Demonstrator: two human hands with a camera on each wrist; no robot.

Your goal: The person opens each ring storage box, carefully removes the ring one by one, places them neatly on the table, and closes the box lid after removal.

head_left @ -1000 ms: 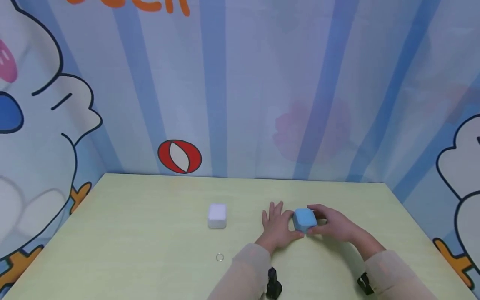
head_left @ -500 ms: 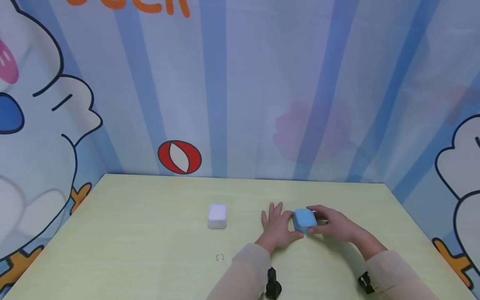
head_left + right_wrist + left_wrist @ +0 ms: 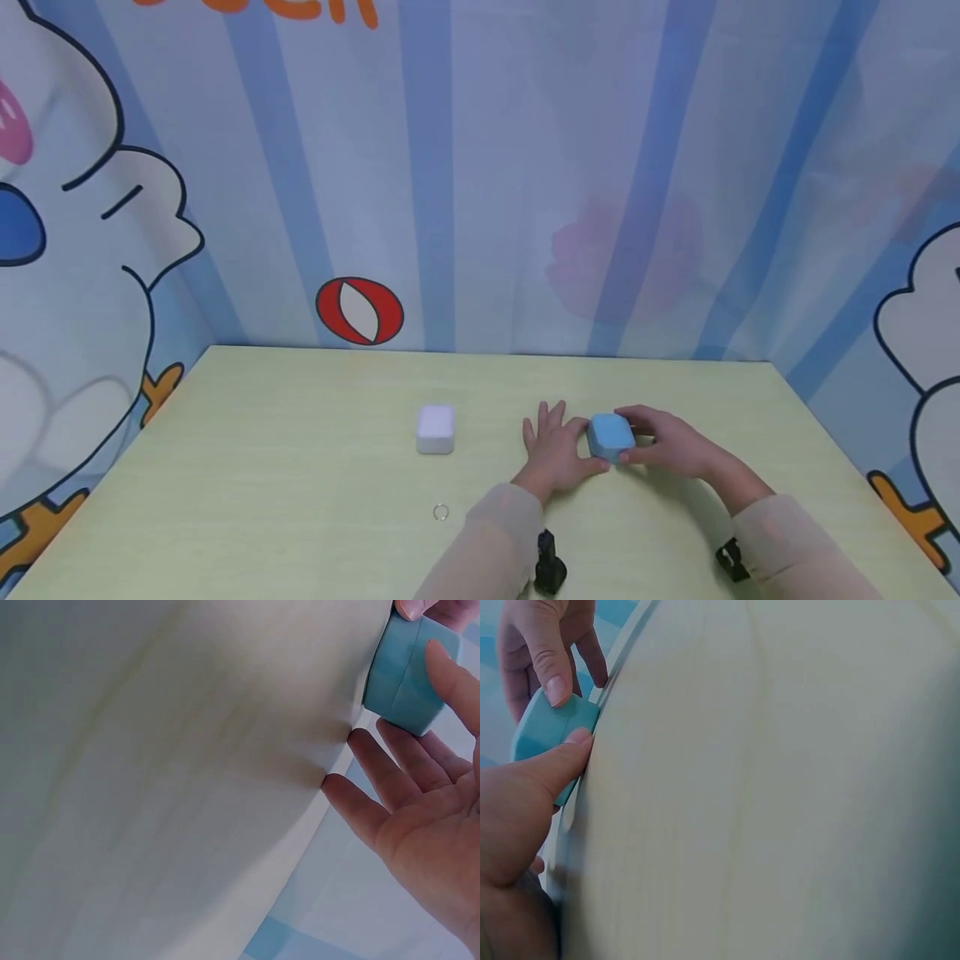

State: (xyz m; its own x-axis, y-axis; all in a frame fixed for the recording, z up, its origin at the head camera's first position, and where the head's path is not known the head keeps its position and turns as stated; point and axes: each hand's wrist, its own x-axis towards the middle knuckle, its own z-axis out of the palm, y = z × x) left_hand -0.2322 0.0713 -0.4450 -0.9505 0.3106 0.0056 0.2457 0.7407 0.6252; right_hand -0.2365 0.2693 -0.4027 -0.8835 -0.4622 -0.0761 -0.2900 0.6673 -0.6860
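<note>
A small blue box [image 3: 611, 436] with rounded corners stands on the table right of centre. In the right wrist view a thin seam runs across the blue box [image 3: 411, 671]. My left hand [image 3: 557, 457] holds it from the left between thumb and index finger, the other fingers spread on the table side. From the right, my right hand [image 3: 670, 444] grips it with thumb and fingers. The left wrist view shows both thumbs against the near side of the blue box [image 3: 544, 731]. How its far side is held is partly hidden.
A pale lavender box [image 3: 436, 430] of similar shape stands to the left on the light wooden table [image 3: 300, 467]. Nearer me lies a thin ring [image 3: 440, 512]. Behind the table rises a striped blue printed backdrop [image 3: 495, 183].
</note>
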